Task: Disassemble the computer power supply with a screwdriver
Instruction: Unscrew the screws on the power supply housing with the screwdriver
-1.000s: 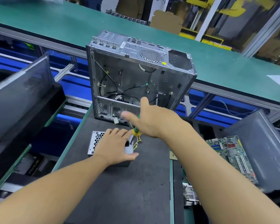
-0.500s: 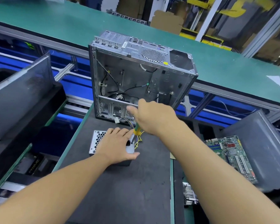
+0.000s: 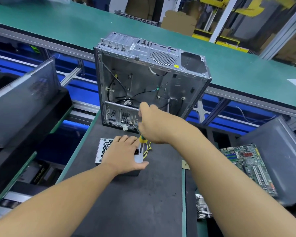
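Power supply (image 3: 106, 148), a small grey metal box with a honeycomb grille at its left end, is lying on the dark tabletop (image 3: 126, 202) just in front of the computer case (image 3: 143, 79), which is standing upright at the tabletop's far end, its open side facing the head camera and loose black cables showing inside. The left grip (image 3: 125, 153) is pressing flat on top of the power supply, fingers straight and close together, thumb reaching out along the near right corner, holding nothing. The right grip (image 3: 154, 124) is hovering just above and behind it, fingers curling round the yellow-and-green handle of the screwdriver (image 3: 142, 139), whose shaft is pointing down at the power supply's top face beside a dark socket; whether the tip is sitting in a screw cannot be told. Yellow wires (image 3: 148, 148) are trailing from the power supply's right side, and a white connector (image 3: 125, 128) is hanging at the case's lower edge. A motherboard (image 3: 246, 166) is lying off to the right against a grey bin (image 3: 277, 151), and a green conveyor belt (image 3: 67, 23) is running across behind the case
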A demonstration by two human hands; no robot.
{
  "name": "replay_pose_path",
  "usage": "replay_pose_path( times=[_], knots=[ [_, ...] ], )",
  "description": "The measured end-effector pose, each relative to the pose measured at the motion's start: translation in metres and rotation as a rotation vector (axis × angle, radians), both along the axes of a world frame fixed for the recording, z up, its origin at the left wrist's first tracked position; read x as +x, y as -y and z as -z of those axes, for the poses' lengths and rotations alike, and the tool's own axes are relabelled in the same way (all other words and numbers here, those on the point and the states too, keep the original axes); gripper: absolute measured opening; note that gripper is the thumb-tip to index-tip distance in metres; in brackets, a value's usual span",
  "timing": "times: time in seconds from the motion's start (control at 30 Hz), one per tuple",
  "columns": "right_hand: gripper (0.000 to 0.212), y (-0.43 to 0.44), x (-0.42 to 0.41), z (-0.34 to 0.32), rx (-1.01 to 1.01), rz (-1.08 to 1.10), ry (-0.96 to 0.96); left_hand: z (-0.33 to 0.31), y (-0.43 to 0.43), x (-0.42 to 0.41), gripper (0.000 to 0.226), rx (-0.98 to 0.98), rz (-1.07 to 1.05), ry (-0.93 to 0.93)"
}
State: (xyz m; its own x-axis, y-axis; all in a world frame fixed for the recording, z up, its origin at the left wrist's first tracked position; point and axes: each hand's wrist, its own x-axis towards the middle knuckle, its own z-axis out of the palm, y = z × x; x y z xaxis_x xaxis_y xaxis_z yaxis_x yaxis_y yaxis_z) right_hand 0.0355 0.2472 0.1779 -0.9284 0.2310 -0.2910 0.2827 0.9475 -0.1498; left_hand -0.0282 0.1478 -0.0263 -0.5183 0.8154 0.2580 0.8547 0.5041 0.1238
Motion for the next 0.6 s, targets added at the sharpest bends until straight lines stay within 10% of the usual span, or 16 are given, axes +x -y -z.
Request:
replay_pose_path(
  times=[0.2, 0.37, 0.6],
  knots=[
    [0.046, 0.001, 0.002, 0.0, -0.047, 0.172, 0.009, 0.0, 0.002, 0.004, 0.072, -0.011, 0.008, 0.01],
    [0.015, 0.0, 0.009, 0.001, -0.049, -0.016, -0.06, -0.006, 0.003, 0.009, 0.071, -0.069, 0.006, 0.005],
    [0.048, -0.006, 0.019, 0.002, -0.015, 0.132, -0.003, -0.008, 0.007, 0.001, 0.044, -0.076, 0.057, 0.119]
  ],
)
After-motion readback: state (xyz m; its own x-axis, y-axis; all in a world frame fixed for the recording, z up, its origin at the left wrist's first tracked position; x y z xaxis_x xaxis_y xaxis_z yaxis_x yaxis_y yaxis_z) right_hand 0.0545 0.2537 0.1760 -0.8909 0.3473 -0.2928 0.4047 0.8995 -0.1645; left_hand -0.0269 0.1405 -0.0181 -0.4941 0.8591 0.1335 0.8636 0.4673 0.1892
